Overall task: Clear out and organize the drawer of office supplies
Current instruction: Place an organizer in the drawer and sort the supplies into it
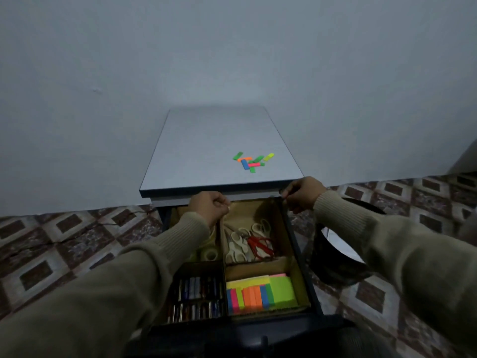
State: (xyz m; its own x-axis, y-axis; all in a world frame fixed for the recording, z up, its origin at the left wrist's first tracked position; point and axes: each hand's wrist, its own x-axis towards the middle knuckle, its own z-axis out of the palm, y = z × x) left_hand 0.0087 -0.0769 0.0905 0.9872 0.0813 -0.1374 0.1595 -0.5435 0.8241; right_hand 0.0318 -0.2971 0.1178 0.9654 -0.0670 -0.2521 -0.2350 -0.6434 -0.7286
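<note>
The drawer [305,275] stands pulled out below the cabinet top [206,151]. A brown cardboard box [277,228] in its back right holds several scissors [247,244]. My left hand [210,205] pinches the box's back left edge. My right hand [303,193] grips its back right corner. Rolls of clear tape [209,254] lie left of the box. In front, a black tray holds batteries [197,297], and bright sticky notes [260,293] fill another cardboard compartment. Loose coloured sticky tabs [251,161] lie scattered on the cabinet top.
A dark round bin [343,264] stands on the patterned floor right of the drawer. A plain wall rises behind the cabinet. A thin black cable [108,223] runs along the floor on the left.
</note>
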